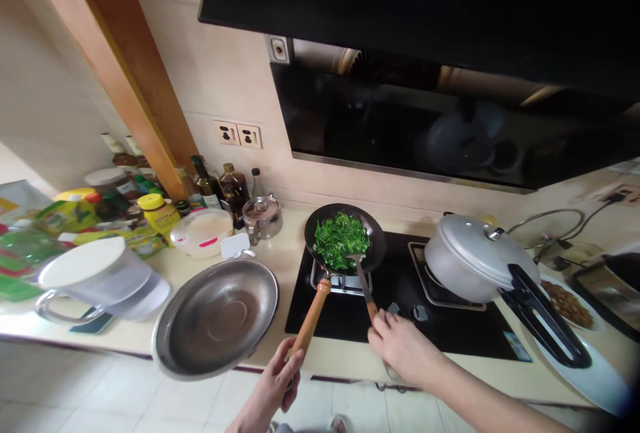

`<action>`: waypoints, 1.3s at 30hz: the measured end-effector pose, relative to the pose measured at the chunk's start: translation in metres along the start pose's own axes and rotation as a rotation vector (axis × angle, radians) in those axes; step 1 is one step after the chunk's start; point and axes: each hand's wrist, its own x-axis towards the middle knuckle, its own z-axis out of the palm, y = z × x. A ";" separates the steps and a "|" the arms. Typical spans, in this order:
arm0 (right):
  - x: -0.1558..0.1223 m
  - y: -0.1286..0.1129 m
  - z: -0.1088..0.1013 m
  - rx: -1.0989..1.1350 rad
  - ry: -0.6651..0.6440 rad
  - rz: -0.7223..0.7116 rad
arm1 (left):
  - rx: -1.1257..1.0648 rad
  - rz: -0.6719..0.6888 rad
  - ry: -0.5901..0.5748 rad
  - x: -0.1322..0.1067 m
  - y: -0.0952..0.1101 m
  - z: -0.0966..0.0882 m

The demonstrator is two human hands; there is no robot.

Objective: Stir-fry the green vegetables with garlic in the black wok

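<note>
My left hand point(286, 372) is wrapped round the wooden handle point(311, 316) of a dark wok point(376, 236) on the left burner. Chopped leafy greens point(341, 238) lie heaped in the wok. In my right hand point(403, 346) is a spatula point(365, 281) with a wooden grip and a metal blade. Its blade end reaches the near right edge of the greens. Fingers cover most of the spatula's grip.
Right of the wok, a pressure cooker point(465, 260) sits on the other burner, its black handle point(547, 323) jutting toward me. A wide metal pan point(220, 316) overhangs the counter's front edge. Further left stand a water pitcher point(107, 276) and several bottles. The range hood point(400, 13) hangs above.
</note>
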 end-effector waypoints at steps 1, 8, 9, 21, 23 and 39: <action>0.000 0.000 0.000 0.010 0.004 -0.006 | -0.005 0.000 -0.001 0.000 0.000 0.000; 0.002 0.039 -0.033 0.254 -0.108 0.183 | -0.039 -0.008 0.044 -0.003 0.005 -0.001; -0.006 0.041 -0.041 0.257 -0.140 0.168 | -0.042 -0.011 0.054 -0.003 0.005 -0.002; 0.002 0.062 -0.055 0.451 -0.023 0.159 | -0.064 -0.013 0.063 -0.004 0.001 -0.012; 0.000 0.063 -0.059 0.463 -0.049 0.112 | -0.063 -0.010 0.062 -0.004 0.001 -0.012; -0.002 0.043 -0.053 0.576 -0.012 0.181 | -0.005 -0.055 0.102 -0.007 0.013 -0.009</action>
